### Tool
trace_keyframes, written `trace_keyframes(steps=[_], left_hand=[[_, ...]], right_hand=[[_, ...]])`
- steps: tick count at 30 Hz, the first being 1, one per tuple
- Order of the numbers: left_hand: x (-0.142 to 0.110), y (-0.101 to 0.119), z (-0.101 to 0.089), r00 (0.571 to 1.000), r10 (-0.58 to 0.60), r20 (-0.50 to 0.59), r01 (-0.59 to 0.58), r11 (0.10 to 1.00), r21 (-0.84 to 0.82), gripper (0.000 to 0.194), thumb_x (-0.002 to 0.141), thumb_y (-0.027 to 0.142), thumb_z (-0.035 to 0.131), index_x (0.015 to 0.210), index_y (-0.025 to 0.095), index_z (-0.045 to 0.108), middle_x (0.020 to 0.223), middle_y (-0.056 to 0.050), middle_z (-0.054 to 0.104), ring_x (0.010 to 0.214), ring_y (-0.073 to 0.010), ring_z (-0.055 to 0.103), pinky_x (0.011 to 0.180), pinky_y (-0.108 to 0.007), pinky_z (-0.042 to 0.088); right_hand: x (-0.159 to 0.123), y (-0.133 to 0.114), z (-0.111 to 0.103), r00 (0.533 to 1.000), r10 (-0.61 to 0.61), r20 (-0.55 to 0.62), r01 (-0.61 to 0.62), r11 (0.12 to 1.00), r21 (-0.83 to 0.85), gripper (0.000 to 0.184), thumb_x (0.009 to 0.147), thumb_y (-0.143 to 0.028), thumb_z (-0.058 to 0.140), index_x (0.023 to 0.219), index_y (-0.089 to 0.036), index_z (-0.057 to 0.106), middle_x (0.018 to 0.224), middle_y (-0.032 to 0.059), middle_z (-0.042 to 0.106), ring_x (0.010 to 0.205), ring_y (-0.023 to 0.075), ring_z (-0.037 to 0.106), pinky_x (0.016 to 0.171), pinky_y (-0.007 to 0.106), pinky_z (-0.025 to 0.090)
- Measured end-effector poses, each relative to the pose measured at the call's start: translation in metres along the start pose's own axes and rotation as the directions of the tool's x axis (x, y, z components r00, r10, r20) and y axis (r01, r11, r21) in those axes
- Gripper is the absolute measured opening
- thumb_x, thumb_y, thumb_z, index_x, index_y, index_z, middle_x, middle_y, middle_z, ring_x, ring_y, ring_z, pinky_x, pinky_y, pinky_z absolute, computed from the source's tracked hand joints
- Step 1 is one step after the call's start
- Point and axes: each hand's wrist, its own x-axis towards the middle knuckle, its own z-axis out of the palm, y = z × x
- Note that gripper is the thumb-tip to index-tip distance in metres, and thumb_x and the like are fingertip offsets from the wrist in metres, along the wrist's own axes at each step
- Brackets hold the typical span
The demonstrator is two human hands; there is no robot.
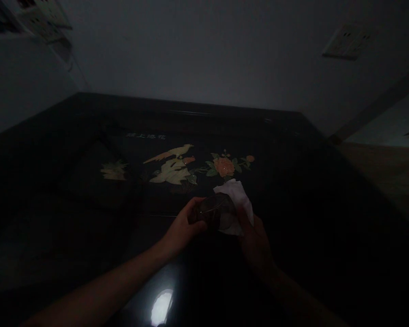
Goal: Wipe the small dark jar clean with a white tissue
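Observation:
In the dim light a dark see-through glass (213, 210) lies tilted on its side between my hands, above the black table. Wrapped round its left end, my left hand (187, 220) grips it with the thumb towards me. My right hand (254, 236) is closed on a white tissue (239, 197), which is pressed against the right end of the glass. Part of the tissue shows through the glass. Shadow hides some of the right fingers.
The glossy black table (191, 122) bears a raised bird picture (172, 170), a pink flower (224, 166) and pale lettering. A bright reflection shines near its front. Behind stands a wall with a socket plate (347, 42) at right and more sockets (41, 25) at upper left.

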Motion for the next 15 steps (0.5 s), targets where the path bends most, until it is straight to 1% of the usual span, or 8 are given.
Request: trace_keyframes(steps=[2, 5, 7, 9, 11, 13, 15], left_hand=[[-0.001, 0.0, 0.0, 1.0, -0.013, 0.007, 0.013, 1.0, -0.015, 0.058, 0.058, 0.037, 0.082, 0.108, 0.017, 0.061, 0.102, -0.007, 0.07, 0.091, -0.0226, 0.065, 0.076, -0.027, 0.048], [-0.001, 0.0, -0.001, 1.0, -0.01, 0.007, 0.01, 0.999, -0.049, 0.06, 0.059, 0.039, 0.083, 0.11, 0.017, 0.061, 0.104, -0.008, 0.07, 0.094, -0.0235, 0.065, 0.079, -0.028, 0.048], [0.0, -0.001, -0.001, 1.0, -0.009, 0.0, 0.009, 0.998, -0.069, 0.059, 0.061, 0.038, 0.083, 0.112, 0.018, 0.061, 0.106, -0.008, 0.07, 0.098, -0.0239, 0.065, 0.083, -0.028, 0.048], [0.001, -0.002, 0.0, 1.0, 0.003, 0.003, -0.002, 0.996, -0.094, 0.059, 0.062, 0.038, 0.083, 0.114, 0.019, 0.062, 0.109, -0.008, 0.07, 0.101, -0.0241, 0.065, 0.086, -0.029, 0.048], [0.001, -0.004, 0.001, 0.999, 0.029, 0.014, -0.027, 0.991, -0.133, 0.059, 0.064, 0.037, 0.083, 0.117, 0.02, 0.062, 0.113, -0.009, 0.069, 0.104, -0.0248, 0.064, 0.091, -0.032, 0.047], [0.002, -0.005, 0.001, 0.998, 0.052, 0.02, -0.048, 0.983, -0.176, 0.06, 0.066, 0.037, 0.082, 0.12, 0.02, 0.062, 0.119, -0.011, 0.067, 0.109, -0.0263, 0.063, 0.097, -0.035, 0.045], [0.003, -0.007, 0.0, 0.998, 0.054, 0.007, -0.052, 0.98, -0.19, 0.06, 0.067, 0.036, 0.082, 0.122, 0.021, 0.062, 0.123, -0.011, 0.066, 0.112, -0.0273, 0.062, 0.1, -0.038, 0.044]], right_hand=[[0.002, 0.0, 0.0, 1.0, 0.028, 0.002, -0.028, 0.997, 0.073, 0.048, 0.078, -0.061, 0.062, 0.097, -0.018, 0.074, 0.093, 0.0066, 0.074, 0.098, 0.0273, 0.066, 0.087, 0.038, 0.052], [0.005, 0.005, -0.002, 0.998, 0.069, 0.0, -0.068, 0.991, 0.116, 0.049, 0.079, -0.061, 0.061, 0.099, -0.018, 0.073, 0.093, 0.0066, 0.074, 0.095, 0.0263, 0.068, 0.083, 0.037, 0.053], [0.008, 0.01, -0.005, 0.99, 0.125, -0.066, -0.115, 0.984, 0.136, 0.049, 0.079, -0.061, 0.062, 0.101, -0.018, 0.072, 0.096, 0.007, 0.074, 0.094, 0.026, 0.068, 0.08, 0.037, 0.055], [0.012, 0.014, -0.007, 0.976, 0.165, -0.138, -0.145, 0.978, 0.147, 0.049, 0.077, -0.06, 0.064, 0.104, -0.019, 0.071, 0.103, 0.0075, 0.074, 0.096, 0.0258, 0.068, 0.081, 0.037, 0.055], [0.015, 0.016, -0.008, 0.975, 0.155, -0.157, -0.131, 0.979, 0.153, 0.05, 0.077, -0.059, 0.066, 0.107, -0.019, 0.069, 0.11, 0.008, 0.072, 0.101, 0.0258, 0.067, 0.084, 0.037, 0.054], [0.017, 0.015, -0.008, 0.988, 0.113, -0.108, -0.096, 0.984, 0.147, 0.051, 0.077, -0.059, 0.065, 0.108, -0.018, 0.069, 0.113, 0.0089, 0.072, 0.104, 0.0266, 0.066, 0.084, 0.037, 0.054], [0.017, 0.011, -0.008, 0.992, 0.092, -0.083, -0.081, 0.988, 0.132, 0.052, 0.077, -0.06, 0.065, 0.105, -0.017, 0.069, 0.109, 0.01, 0.073, 0.101, 0.0277, 0.067, 0.081, 0.037, 0.055]])
